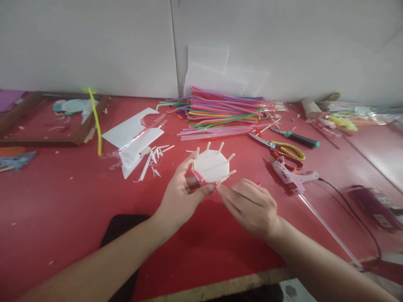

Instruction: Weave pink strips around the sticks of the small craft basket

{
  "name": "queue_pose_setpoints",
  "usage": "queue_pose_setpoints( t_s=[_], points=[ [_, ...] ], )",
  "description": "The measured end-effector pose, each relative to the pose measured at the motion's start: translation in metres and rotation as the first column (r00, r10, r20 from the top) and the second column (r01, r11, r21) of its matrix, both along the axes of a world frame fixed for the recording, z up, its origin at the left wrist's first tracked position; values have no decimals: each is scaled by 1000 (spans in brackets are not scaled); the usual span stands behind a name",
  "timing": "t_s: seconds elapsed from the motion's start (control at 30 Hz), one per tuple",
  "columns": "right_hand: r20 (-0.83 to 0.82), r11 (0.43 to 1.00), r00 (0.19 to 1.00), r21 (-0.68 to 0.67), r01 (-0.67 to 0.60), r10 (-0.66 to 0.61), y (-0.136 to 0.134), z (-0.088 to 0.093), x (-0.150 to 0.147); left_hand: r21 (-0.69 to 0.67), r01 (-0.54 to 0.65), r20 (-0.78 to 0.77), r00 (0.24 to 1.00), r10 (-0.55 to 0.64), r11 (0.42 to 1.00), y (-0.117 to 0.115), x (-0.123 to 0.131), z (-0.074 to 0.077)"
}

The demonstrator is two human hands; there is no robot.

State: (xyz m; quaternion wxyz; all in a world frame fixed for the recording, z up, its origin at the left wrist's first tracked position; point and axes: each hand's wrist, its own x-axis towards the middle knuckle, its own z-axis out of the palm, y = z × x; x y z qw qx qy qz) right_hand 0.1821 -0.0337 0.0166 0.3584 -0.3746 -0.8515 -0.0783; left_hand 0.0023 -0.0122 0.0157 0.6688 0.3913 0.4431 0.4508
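My left hand (pixel 185 188) grips the near left side of a round white disc (pixel 212 165), with the thumb along its front edge. Several short wooden sticks (pixel 231 157) stand up around the disc's rim. A pink pipe cleaner (pixel 197 174) runs along the near left rim between the sticks. At the disc's front edge, my right hand (pixel 252 203) has its fingers pinched together; a bit of pink shows behind its knuckles, so it appears to hold the pipe cleaner's other end. The fingertips of both hands nearly meet.
Behind the disc lies a heap of colourful pipe cleaners (pixel 220 111). On the right are scissors (pixel 283 149), a utility knife (pixel 300 138) and a corded glue gun (pixel 292 178). White card scraps (pixel 135 138) lie left, beside a wooden frame (pixel 40 142). A black flat object (pixel 126 226) sits under my left forearm.
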Motion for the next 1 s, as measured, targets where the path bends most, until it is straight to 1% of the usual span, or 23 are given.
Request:
queue_pose_setpoints(
  t_s=[0.1,0.2,0.3,0.4,0.5,0.6,0.73,0.83,0.93,1.0],
  points=[
    [48,999,998,-7,-39,39,2,3,1,-34,13,17,1000,-13,999,0,-1,0],
    [64,997,995,-19,-69,70,6,6,3,-97,24,70,997,-17,995,0,-1,1],
    [49,995,994,-16,-96,97,10,5,7,-162,60,130,991,-39,985,2,0,3],
    [-16,992,992,-11,-125,125,14,2,10,-186,72,173,984,-40,980,3,-1,4],
    [-188,988,974,-65,-138,123,14,-1,8,-138,51,193,981,-24,989,3,-2,3],
    [-341,977,938,-173,-121,56,11,-1,3,-29,25,164,986,-20,999,1,-3,1],
    [-370,974,928,-223,-47,-40,6,3,-2,79,5,87,996,-12,997,-3,-2,2],
    [-391,968,916,-250,-6,-95,4,4,-4,130,-16,76,997,6,991,-6,-1,3],
    [-421,965,903,-261,-31,-85,3,4,-4,124,-31,68,997,22,992,-8,0,3],
    [-416,974,906,-226,-22,-77,2,3,-5,114,-38,66,997,30,993,-9,1,4]
  ],
)
